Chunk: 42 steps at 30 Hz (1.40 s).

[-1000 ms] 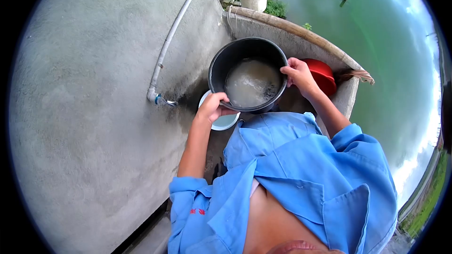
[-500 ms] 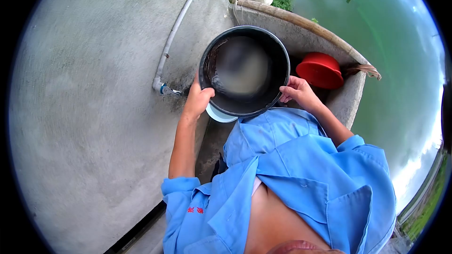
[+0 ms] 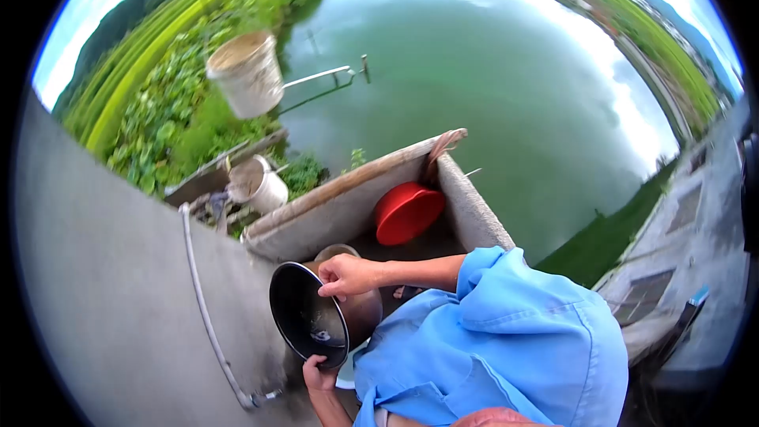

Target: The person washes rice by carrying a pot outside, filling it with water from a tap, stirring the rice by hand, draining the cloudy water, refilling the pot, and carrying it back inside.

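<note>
A black bucket [image 3: 296,308] is tilted on its side, its mouth facing left and up toward me. A little water and a pale patch show inside. My left hand [image 3: 319,375] grips the lower rim, thumb over the edge. My right hand [image 3: 348,275] is closed at the upper rim, its fingers curled over the edge. Beneath the bucket, part of a light blue basin [image 3: 345,378] shows beside my clothes. Another round container [image 3: 337,251] is partly hidden behind the bucket and my right hand.
A red basin [image 3: 409,213] lies in the corner of a low concrete wall [image 3: 474,198]. Beyond that is green pond water [image 3: 490,95]. White buckets [image 3: 257,83] stand out at the left near plants. A pipe with a tap [image 3: 207,316] runs along the grey wall.
The view has swung up and right, bringing the pond and fields into sight. The bucket has gone from facing up to tilted sideways, and my right hand has shifted to its upper rim.
</note>
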Available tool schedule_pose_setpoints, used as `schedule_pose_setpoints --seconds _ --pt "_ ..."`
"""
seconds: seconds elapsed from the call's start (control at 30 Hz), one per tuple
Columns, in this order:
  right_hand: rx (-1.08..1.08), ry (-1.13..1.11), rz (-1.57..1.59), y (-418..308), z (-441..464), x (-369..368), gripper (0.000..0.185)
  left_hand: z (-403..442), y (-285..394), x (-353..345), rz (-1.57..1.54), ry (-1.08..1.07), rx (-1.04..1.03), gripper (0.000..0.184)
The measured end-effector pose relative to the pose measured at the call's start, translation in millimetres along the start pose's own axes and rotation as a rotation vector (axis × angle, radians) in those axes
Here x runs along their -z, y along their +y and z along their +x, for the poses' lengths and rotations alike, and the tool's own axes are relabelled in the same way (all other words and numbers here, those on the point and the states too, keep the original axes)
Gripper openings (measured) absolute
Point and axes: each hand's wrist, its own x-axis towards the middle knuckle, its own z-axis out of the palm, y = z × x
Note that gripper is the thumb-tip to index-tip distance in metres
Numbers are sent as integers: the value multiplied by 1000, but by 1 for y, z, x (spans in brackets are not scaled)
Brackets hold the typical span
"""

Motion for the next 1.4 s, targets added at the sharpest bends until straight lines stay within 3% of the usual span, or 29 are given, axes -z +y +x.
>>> schedule_pose_setpoints --seconds 0.17,0.23,0.33,0.47,0.53,0.57,0.6,0.67,0.7,0.8,0.97,1.03,1.07,1.17,1.2,1.27,1.4 --pt "-52 259 28 37 -20 30 21 29 30 -49 291 -30 121 36" --pt "-167 403 89 54 -31 38 18 40 42 -72 402 -9 164 37" --pt "-356 493 295 65 -58 47 16 60 53 -102 515 36 214 31" --pt "-434 553 423 92 -82 40 15 75 63 -131 742 -22 174 21" --pt "-469 508 473 99 -92 35 14 75 68 -144 992 -56 60 20" --pt "-487 478 494 102 -95 32 13 71 71 -151 1104 -4 27 35" --pt "-506 446 514 98 -99 30 13 74 71 -150 1114 -14 31 35" --pt "-584 368 494 87 -105 26 12 77 75 -137 1162 -51 -233 56" --pt "-593 334 446 85 -106 24 14 78 79 -130 1166 -56 -230 56" --pt "-517 261 378 92 -103 12 22 77 95 -114 1332 -228 -549 72" --pt "-304 174 185 63 -92 11 25 59 116 -99 1241 -275 -504 62" --pt "-195 156 120 47 -87 12 26 64 119 -82 1046 -77 -476 56" --pt "-199 164 123 38 -84 13 26 64 118 -82 1050 -84 -470 56" --pt "-49 201 78 20 -72 14 26 51 105 -87 768 -174 -311 45" --pt "-54 209 79 17 -67 16 26 64 105 -74 772 -179 -305 45" --pt "-80 251 169 2 -60 18 23 91 107 -45 603 -175 -99 42" --pt "-125 382 326 4 -50 29 17 96 98 -62 567 -64 126 39"
